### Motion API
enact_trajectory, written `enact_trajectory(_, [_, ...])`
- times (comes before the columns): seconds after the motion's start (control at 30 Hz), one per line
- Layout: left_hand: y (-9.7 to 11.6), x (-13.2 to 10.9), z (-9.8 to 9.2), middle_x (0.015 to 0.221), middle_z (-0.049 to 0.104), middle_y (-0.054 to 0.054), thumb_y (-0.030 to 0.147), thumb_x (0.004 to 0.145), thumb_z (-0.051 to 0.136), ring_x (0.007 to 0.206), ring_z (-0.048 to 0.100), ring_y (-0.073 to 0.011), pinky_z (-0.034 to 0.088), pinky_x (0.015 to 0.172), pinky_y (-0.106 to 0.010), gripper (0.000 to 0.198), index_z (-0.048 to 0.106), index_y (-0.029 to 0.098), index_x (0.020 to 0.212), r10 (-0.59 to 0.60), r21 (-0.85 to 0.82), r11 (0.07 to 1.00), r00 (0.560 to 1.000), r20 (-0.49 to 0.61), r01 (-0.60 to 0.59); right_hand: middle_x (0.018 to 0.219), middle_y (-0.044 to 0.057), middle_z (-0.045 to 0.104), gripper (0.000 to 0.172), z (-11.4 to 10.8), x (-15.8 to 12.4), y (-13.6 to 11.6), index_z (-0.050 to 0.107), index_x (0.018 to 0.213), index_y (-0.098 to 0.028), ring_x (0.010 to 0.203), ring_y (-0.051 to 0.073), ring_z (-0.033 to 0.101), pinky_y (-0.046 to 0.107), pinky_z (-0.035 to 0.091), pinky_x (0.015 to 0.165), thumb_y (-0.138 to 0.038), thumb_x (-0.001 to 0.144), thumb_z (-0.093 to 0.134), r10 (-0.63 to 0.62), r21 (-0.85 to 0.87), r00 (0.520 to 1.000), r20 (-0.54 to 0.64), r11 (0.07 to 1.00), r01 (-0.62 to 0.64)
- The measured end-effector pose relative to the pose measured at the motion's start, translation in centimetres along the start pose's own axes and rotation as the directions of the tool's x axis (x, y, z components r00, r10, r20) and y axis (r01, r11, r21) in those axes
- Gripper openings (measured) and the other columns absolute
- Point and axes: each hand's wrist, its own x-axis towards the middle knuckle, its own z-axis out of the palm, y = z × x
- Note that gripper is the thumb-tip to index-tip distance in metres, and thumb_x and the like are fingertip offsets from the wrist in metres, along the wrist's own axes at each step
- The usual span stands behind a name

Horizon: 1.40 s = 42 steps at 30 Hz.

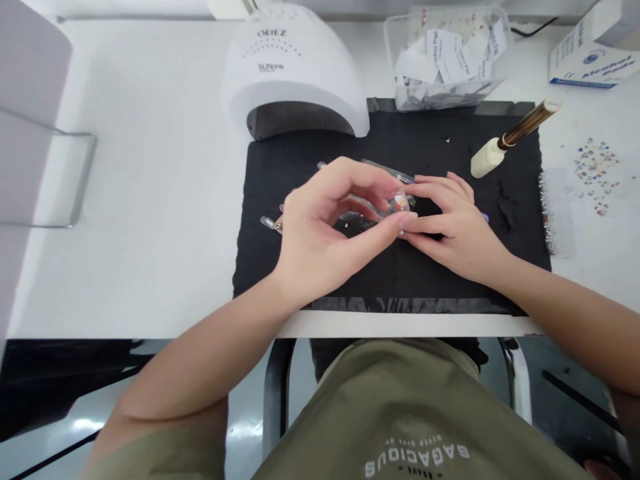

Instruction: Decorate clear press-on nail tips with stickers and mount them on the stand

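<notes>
The left hand [320,233] and right hand [450,227] come close together over a black mat [515,227] on the white table [150,267], their fingertips pinching a small clear plastic packet [380,208] between them. A brush [527,123] lies on the mat just beyond the right hand, near scattered rhinestones [595,177]. A white nail lamp [293,67] and a clear tub of alcohol pads [445,60] stand past the mat.
</notes>
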Motion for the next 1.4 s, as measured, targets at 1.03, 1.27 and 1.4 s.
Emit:
enact_trajectory(1.03, [-1.9, 0.3, 0.6, 0.105, 0.088, -0.003, 0.016, 0.098, 0.093, 0.087, 0.087, -0.0159, 0.077, 0.079, -0.024, 0.036, 0.088, 0.028, 0.132, 0.159, -0.316, 0.946, 0.956, 0.245, -0.077, 0.106, -0.008, 0.092, 0.019, -3.9, -1.0, -3.4, 0.090, 0.108, -0.036, 0.092, 0.015, 0.088, 0.042, 0.065, 0.126, -0.018, 0.102, 0.085, 0.048, 0.503, 0.980, -0.195, 0.862, 0.058])
enact_trajectory(1.27, [-2.1, 0.1, 0.4, 0.113, 0.088, -0.005, 0.011, 0.099, 0.091, 0.082, 0.084, -0.0140, 0.076, 0.073, -0.023, 0.051, 0.085, 0.034, 0.145, 0.203, -0.280, 0.951, 0.948, 0.245, -0.131, 0.107, -0.006, 0.092, 0.016, -4.2, -0.9, -3.6, 0.089, 0.107, -0.033, 0.096, 0.016, 0.088, 0.038, 0.070, 0.114, -0.019, 0.103, 0.086, 0.051, 0.510, 0.980, -0.192, 0.858, 0.055])
enact_trajectory(1.4, [-2.0, 0.2, 0.4, 0.114, 0.089, -0.005, 0.014, 0.100, 0.090, 0.080, 0.085, -0.0136, 0.076, 0.071, -0.021, 0.047, 0.086, 0.034, 0.143, 0.212, -0.270, 0.952, 0.945, 0.250, -0.143, 0.101, -0.005, 0.091, 0.011, -4.6, -0.8, -3.9, 0.088, 0.106, -0.032, 0.086, 0.013, 0.084, 0.027, 0.069, 0.082, -0.021, 0.104, 0.088, 0.025, 0.519, 0.983, -0.183, 0.851, 0.075])
